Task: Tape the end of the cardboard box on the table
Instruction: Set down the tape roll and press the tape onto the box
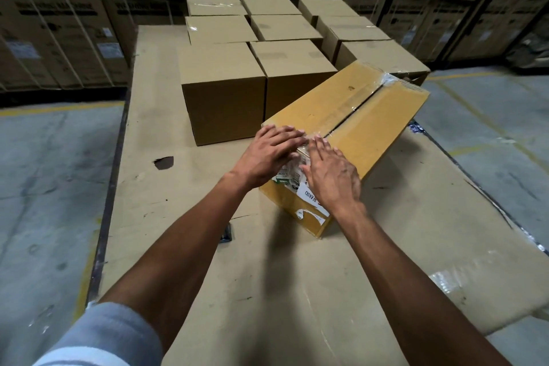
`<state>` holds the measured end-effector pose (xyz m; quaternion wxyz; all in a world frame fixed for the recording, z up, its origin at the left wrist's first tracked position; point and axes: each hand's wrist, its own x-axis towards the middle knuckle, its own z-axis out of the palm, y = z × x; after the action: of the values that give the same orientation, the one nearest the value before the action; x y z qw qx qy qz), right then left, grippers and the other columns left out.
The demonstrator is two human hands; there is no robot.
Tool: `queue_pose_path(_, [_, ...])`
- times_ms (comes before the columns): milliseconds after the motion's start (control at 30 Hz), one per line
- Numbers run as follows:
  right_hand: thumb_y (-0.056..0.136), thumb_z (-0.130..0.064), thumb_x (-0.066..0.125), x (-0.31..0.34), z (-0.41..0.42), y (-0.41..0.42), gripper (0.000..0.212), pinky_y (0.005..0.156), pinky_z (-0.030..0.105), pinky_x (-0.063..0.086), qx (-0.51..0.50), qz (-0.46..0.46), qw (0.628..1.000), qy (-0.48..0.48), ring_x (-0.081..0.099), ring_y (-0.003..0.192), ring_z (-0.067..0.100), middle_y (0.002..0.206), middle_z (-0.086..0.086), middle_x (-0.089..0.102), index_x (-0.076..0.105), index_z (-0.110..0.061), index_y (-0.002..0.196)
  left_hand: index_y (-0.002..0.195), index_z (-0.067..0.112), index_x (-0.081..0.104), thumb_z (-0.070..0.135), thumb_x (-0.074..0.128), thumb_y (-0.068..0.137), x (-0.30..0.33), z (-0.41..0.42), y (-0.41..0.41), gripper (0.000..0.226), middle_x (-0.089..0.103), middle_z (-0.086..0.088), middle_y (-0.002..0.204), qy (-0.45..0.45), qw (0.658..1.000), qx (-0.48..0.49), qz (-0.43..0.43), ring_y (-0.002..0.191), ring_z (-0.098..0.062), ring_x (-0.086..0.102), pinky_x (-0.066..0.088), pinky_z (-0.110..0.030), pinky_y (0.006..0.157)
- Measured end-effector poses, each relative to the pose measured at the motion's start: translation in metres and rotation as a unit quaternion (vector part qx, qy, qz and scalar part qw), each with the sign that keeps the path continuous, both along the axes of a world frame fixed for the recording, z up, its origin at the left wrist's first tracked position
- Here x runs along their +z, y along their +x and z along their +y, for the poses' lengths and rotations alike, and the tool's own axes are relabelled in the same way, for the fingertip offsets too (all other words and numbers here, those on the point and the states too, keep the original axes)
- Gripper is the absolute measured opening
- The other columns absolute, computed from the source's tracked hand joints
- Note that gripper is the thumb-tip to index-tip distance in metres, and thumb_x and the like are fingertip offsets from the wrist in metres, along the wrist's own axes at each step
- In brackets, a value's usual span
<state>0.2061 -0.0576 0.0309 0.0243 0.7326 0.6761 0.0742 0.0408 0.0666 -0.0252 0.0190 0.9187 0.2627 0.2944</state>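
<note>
A long yellow-brown cardboard box [371, 116] lies at an angle on the table [154, 187], its near end towards me. Clear tape [346, 111] runs along its top seam and wraps over the near end, above a white printed label [306, 197]. My left hand [273, 154] lies flat with fingers spread on the near top corner of the box. My right hand [329, 175] lies flat beside it, over the tape at the near edge. Both palms press on the box and neither holds anything.
Several closed brown boxes [222, 92] stand in rows on the far half of the table. A small dark object [226, 233] lies near my left forearm. A hole [164, 162] marks the cardboard cover. Stacked cartons [59, 24] line the back wall, with grey concrete floor [44, 187] on both sides.
</note>
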Motion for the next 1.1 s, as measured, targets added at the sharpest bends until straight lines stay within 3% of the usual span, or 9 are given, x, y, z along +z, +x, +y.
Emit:
queue_pose_path(233, [0.105,-0.048,0.052,0.003,-0.002,0.001,0.086,0.129,0.037,0.015,0.020,0.016,1.000,0.004,0.015,0.162,0.023,0.175,0.010,0.008,0.005,-0.011,0.167,0.165,0.027,0.041,0.035,0.068,0.101,0.006,0.006,-0.008,0.070,0.041,0.004,0.171,0.011,0.998,-0.022,0.049,0.160,-0.021,0.032,0.023,-0.049,0.129])
queue_pose_path(433, [0.110,-0.053,0.021,0.008,-0.003,0.007,0.067,0.129,0.037,0.017,0.006,0.138,0.990,0.042,0.023,0.160,0.022,0.173,0.008,0.025,0.020,-0.014,0.166,0.157,0.033,0.053,0.051,0.042,0.111,0.014,-0.003,0.000,0.050,0.053,0.007,0.163,-0.031,0.999,0.010,0.016,0.155,-0.018,0.041,0.030,-0.050,0.123])
queue_pose_path(600, [0.102,-0.039,0.064,-0.002,-0.012,0.010,0.055,0.116,0.039,0.044,0.040,0.133,0.982,0.124,0.052,0.144,0.027,0.157,0.011,0.054,0.052,-0.018,0.152,0.155,0.029,0.054,0.047,0.051,0.110,0.015,-0.009,0.004,0.049,0.058,0.003,0.159,0.003,0.999,0.031,0.014,0.151,-0.020,0.048,0.034,-0.048,0.119])
queue_pose_path(667, [0.098,-0.033,0.071,-0.007,-0.013,0.009,0.053,0.110,0.038,0.049,0.048,0.133,0.980,0.140,0.058,0.138,0.028,0.150,0.011,0.060,0.058,-0.018,0.147,0.149,0.028,0.059,0.047,0.049,0.109,0.013,-0.010,0.003,0.046,0.058,0.003,0.159,0.012,1.000,0.022,0.015,0.150,-0.021,0.049,0.034,-0.048,0.119])
queue_pose_path(733, [0.099,-0.031,0.070,-0.008,-0.010,0.010,0.054,0.119,0.040,0.041,0.050,0.123,0.981,0.141,0.050,0.146,0.029,0.156,0.012,0.054,0.056,-0.018,0.149,0.144,0.028,0.064,0.048,0.047,0.109,0.013,-0.008,0.002,0.044,0.059,0.003,0.158,0.021,0.999,0.019,0.019,0.149,-0.020,0.050,0.036,-0.048,0.118])
queue_pose_path(800, [0.102,-0.034,0.064,-0.008,-0.001,0.013,0.056,0.129,0.047,0.023,0.042,0.095,0.987,0.125,0.027,0.158,0.032,0.168,0.013,0.036,0.049,-0.019,0.153,0.144,0.029,0.065,0.051,0.046,0.110,0.015,-0.007,0.002,0.044,0.060,0.004,0.157,0.029,0.999,0.028,0.033,0.148,-0.019,0.051,0.039,-0.047,0.117])
queue_pose_path(933, [0.108,-0.040,0.044,-0.010,0.008,0.010,0.066,0.131,0.058,0.005,0.021,0.026,0.998,0.059,-0.013,0.161,0.034,0.176,0.011,-0.002,0.023,-0.015,0.165,0.152,0.034,0.057,0.061,0.035,0.112,0.025,-0.009,0.002,0.053,0.055,0.008,0.161,0.044,0.995,0.050,0.081,0.149,-0.017,0.048,0.037,-0.044,0.114])
queue_pose_path(1033, [0.108,-0.040,0.038,-0.006,0.010,0.007,0.071,0.131,0.058,0.001,0.003,0.052,0.998,0.037,-0.022,0.159,0.035,0.175,0.011,-0.016,0.009,-0.014,0.167,0.161,0.035,0.046,0.063,0.028,0.111,0.028,-0.012,0.006,0.060,0.047,0.007,0.167,0.061,0.989,0.068,0.116,0.150,-0.021,0.044,0.034,-0.045,0.113])
queue_pose_path(1100, [0.108,-0.039,0.040,-0.003,0.008,0.008,0.071,0.132,0.055,0.002,0.008,0.066,0.997,0.043,-0.016,0.161,0.034,0.175,0.014,-0.011,0.010,-0.012,0.167,0.164,0.033,0.041,0.063,0.027,0.112,0.029,-0.016,0.008,0.062,0.042,0.006,0.170,0.051,0.988,0.073,0.123,0.152,-0.022,0.042,0.032,-0.046,0.114])
